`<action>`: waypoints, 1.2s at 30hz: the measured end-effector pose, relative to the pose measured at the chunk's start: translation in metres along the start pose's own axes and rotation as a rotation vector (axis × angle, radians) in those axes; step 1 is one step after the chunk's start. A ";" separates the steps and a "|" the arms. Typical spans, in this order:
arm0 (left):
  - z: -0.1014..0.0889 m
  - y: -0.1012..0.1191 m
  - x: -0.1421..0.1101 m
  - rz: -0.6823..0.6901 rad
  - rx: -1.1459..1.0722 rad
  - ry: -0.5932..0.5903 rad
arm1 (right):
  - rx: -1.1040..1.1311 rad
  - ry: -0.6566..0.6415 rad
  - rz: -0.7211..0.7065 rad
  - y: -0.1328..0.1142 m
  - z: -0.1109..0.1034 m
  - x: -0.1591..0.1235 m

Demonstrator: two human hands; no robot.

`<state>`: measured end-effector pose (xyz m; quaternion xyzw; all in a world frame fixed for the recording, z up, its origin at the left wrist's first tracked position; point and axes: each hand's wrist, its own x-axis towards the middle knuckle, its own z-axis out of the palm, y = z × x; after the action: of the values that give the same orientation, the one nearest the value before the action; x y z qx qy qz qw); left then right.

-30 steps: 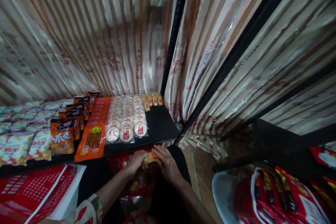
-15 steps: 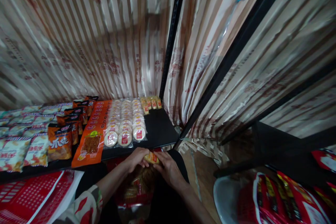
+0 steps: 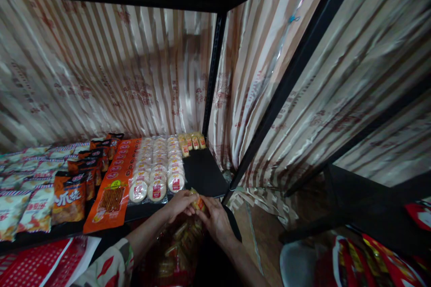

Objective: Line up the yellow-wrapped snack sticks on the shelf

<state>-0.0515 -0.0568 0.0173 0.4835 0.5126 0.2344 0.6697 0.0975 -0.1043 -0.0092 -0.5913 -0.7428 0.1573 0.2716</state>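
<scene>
My left hand and my right hand both grip a small yellow snack packet with a red label, just in front of the shelf's front edge. Below them lies an open red bag full of similar yellow packets, partly hidden by my forearms. A short row of matching yellow packets stands at the back right corner of the black shelf. Left of that row, round white wrapped crackers lie in three columns.
Farther left are a long orange snack-stick packet, orange bags and white snack bags. A red basket sits at lower left. Black posts stand before striped curtains. Red packages lie at lower right.
The view has tilted up slightly, so the shelf sits lower in the picture. Between my hands the yellow packet has turned to a steeper angle.
</scene>
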 end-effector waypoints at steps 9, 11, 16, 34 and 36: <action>0.006 0.010 0.012 0.133 -0.048 0.106 | -0.030 0.145 0.035 0.011 0.008 0.024; 0.008 0.011 0.017 0.150 -0.073 0.158 | -0.031 0.162 0.062 0.013 0.008 0.029; 0.012 0.010 0.031 0.156 -0.127 0.301 | -0.038 0.193 0.095 0.018 0.013 0.044; 0.014 0.022 0.065 0.153 0.136 0.437 | -0.008 0.276 0.119 0.042 0.041 0.082; 0.014 0.023 0.068 0.169 0.142 0.435 | -0.008 0.296 0.111 0.042 0.044 0.083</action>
<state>-0.0096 0.0019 0.0066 0.5087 0.6178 0.3516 0.4858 0.0923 -0.0097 -0.0501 -0.6494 -0.6614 0.0804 0.3667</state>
